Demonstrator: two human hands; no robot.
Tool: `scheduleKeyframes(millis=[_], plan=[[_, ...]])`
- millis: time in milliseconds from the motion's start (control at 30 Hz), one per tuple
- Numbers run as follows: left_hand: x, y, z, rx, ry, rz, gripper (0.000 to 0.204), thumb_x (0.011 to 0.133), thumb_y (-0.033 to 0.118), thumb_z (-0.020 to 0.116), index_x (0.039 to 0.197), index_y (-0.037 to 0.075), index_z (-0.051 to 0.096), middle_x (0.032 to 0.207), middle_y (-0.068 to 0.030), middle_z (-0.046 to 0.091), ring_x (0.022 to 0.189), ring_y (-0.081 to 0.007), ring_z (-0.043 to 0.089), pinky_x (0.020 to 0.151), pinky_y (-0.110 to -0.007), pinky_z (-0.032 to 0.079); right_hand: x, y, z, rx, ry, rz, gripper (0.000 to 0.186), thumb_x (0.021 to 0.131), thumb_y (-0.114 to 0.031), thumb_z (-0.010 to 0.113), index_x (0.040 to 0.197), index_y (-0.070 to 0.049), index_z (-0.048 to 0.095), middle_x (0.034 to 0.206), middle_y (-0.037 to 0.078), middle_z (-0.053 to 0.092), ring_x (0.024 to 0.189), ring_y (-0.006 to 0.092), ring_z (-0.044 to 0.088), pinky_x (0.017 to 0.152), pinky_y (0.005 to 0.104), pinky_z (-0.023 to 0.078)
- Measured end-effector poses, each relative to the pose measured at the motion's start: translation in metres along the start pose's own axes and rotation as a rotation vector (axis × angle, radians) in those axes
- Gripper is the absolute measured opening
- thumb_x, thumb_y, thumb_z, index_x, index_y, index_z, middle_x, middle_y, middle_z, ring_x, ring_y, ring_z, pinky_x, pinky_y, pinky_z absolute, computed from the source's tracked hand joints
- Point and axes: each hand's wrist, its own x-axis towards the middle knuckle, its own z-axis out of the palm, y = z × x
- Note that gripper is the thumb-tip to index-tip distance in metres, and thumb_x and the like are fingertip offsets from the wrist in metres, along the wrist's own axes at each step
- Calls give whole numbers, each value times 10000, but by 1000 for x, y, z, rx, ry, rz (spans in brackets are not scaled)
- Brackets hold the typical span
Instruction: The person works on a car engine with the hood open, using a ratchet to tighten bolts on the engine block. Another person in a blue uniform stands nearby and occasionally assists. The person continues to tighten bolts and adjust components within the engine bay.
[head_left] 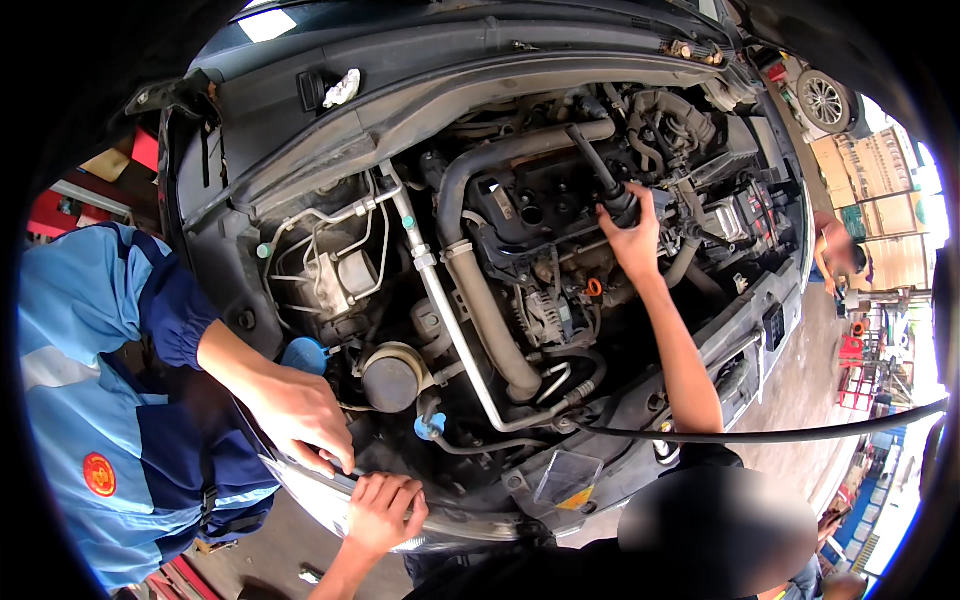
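My left hand (385, 510) comes in from the lower edge, fingers curled over the car body's edge above the headlight. A co-worker's hand (305, 415), from a blue sleeve, is beside it with the fingers bent down onto the same edge. My right hand does not show. Over the engine, another person's hand (632, 232) grips a black ignition coil (605, 175), its long stem pointing up and left. That arm reaches in from beside the blurred head (720, 520) at the lower right. A round opening (532, 215) shows in the black engine top (515, 195) left of the coil.
A silver pipe (435, 290) and a thick grey hose (480, 315) cross the engine bay. Blue caps (305, 355) and a round reservoir (390, 380) are near the left hands. A black rod (800, 436) runs rightward. A clear plastic box (568, 478) lies on the front panel.
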Motion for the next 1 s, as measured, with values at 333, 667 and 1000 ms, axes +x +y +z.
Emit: scheduleKeyframes(millis=[333, 667, 1000], plan=[[-1, 1, 0, 0, -30, -16, 145, 686, 107, 686, 824, 89, 644, 836, -11, 618, 740, -188, 578, 715, -321, 448, 38, 21, 23, 373, 161, 330, 415, 792, -225, 791, 1023, -39, 501, 811, -5, 541, 741, 71, 510, 696, 234, 414], [1, 2, 1, -16, -20, -10, 134, 674, 73, 662, 805, 81, 635, 815, -31, 609, 731, -214, 575, 690, -331, 435, 54, 30, 24, 594, 10, 238, 362, 866, -180, 716, 1078, -28, 464, 816, 37, 591, 574, 98, 561, 552, 243, 460], [2, 2, 1, -22, -20, -26, 153, 669, 66, 664, 818, 84, 634, 819, -29, 605, 732, -214, 573, 679, -333, 430, 53, 39, 11, 441, 145, 489, 489, 843, -267, 730, 1132, -39, 408, 889, 48, 610, 635, 113, 605, 604, 254, 442]])
